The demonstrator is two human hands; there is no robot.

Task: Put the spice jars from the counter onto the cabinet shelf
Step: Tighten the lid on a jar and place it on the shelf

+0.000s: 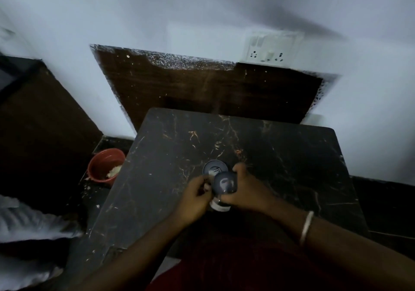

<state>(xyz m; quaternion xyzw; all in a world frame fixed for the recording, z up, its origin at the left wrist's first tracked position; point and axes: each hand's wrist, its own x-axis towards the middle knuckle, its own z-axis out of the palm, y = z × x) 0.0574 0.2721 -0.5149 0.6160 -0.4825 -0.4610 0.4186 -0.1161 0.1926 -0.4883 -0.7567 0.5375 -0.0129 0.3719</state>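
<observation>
Head view: two spice jars sit close together on the dark marble counter [280, 156], near its front edge and just ahead of the person.

- The right hand [244, 187] wraps the near jar [225, 183] from the right side, with the fingers curled round its body below the dark lid. The grip is low on the body, probably so the jar lifts upright with the lid left alone.
- The left hand [197, 192] is curled in from the left, fingertips against or right beside the far jar [215, 167]. Blur and dim light hide whether it pinches that jar, steadies the near one, or holds nothing, so I cannot tell.
- The two jars look to be touching or nearly so, lids overlapping from this angle. My guess is that both hands come in together to take one jar each.
- A pale bangle [306, 227] is on the right wrist.

Around the counter:
- A red bucket [105, 165] with something whitish inside stands on the floor off the counter's left edge.
- A dark wood panel [202, 88] is on the wall behind the counter, with a white socket plate [269, 48] above it.
- A pale cloth [22, 218] lies at lower left, blurred.

No cabinet shelf is clearly in view, so the drop-off spot is unknown. Nothing stands over the jars to block a lift. The main risk is one jar knocking the other.
</observation>
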